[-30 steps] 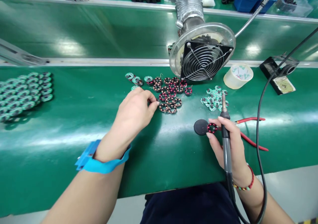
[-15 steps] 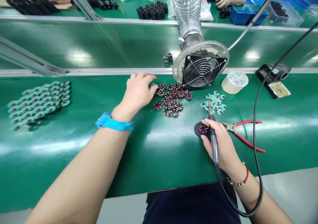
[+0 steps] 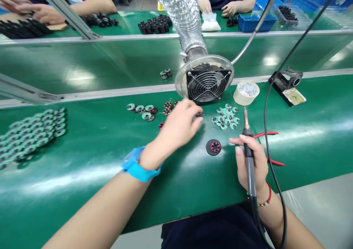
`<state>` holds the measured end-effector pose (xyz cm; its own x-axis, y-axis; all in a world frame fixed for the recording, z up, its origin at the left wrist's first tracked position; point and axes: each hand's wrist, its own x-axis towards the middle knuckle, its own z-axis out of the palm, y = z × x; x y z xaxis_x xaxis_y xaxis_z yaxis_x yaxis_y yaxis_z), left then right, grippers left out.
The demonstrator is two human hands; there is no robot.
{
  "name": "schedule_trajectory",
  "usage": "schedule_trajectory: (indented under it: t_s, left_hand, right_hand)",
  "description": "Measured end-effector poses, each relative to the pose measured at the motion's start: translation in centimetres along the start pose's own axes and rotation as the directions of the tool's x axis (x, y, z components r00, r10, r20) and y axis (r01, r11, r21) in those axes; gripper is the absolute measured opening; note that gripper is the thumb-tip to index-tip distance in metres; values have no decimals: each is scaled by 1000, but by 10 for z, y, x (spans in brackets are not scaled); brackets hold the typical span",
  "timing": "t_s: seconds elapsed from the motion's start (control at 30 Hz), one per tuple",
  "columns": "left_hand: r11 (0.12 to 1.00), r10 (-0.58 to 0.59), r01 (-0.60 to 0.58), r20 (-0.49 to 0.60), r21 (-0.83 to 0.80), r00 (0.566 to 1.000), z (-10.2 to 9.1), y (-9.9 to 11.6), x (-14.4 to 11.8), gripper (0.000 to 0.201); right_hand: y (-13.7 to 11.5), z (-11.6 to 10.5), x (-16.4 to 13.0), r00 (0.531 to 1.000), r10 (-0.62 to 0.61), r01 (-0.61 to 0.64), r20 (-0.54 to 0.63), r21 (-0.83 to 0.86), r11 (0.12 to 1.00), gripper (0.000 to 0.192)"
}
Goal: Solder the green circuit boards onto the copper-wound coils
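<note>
Nearest, the right hand [image 3: 252,160] is wrapped around the soldering iron [image 3: 247,149], tip pointing away, and it has lifted off the black jig [image 3: 213,147]; a half second back its fingers rested on the red-wound coil [image 3: 215,146], which now sits free in the jig just left of that hand. So that piece looks released and a fresh one is being fetched. Red-handled pliers [image 3: 268,134] lie behind the right hand. The left hand [image 3: 180,125], blue wrist strap [image 3: 138,166] behind it, has moved right from the far edge of the coil pile [image 3: 168,107] and now covers most of it, fingers curled down; whether they pinch a coil is hidden. Just beyond its fingertips stands the extraction fan [image 3: 206,84], with green boards [image 3: 226,117] to its right
</note>
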<state>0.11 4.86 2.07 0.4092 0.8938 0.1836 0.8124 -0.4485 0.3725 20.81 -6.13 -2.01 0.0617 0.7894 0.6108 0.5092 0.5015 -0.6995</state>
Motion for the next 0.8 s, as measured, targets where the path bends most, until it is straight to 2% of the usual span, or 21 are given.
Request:
schedule_trajectory:
  t_s: [0.1, 0.23, 0.43, 0.63, 0.7, 0.73, 0.8]
  left_hand:
    - [994, 93, -86, 130, -61, 987, 29, 28, 16, 34]
    - [997, 65, -58, 171, -43, 983, 50, 34, 28, 32]
    - [997, -5, 16, 150, -71, 989, 42, 25, 16, 22]
    - [965, -123, 155, 158, -210, 980, 31, 23, 8, 11]
    - [908, -156, 223, 208, -354, 966, 24, 25, 3, 9]
    - [843, -176, 276, 248, -462, 953, 21, 28, 0, 9]
    - [633, -201, 387, 340, -670, 919, 14, 35, -9, 14]
  right_hand:
    - [1, 0, 1, 1000, 17, -17, -7, -1, 1000, 44]
    - [1, -1, 3, 999, 27, -27, -28, -6, 1000, 42]
    - [-6, -2, 8, 1000, -5, 5, -2, -16, 1000, 42]
    - [-7, -2, 9, 998, -4, 4, 61, 3, 1000, 43]
    - [-6, -1, 9, 998, -13, 15, 68, -18, 1000, 45]
    - [-6, 0, 9, 997, -24, 27, 70, -34, 999, 46]
    - [-6, 1, 9, 994, -60, 66, 89, -71, 995, 48]
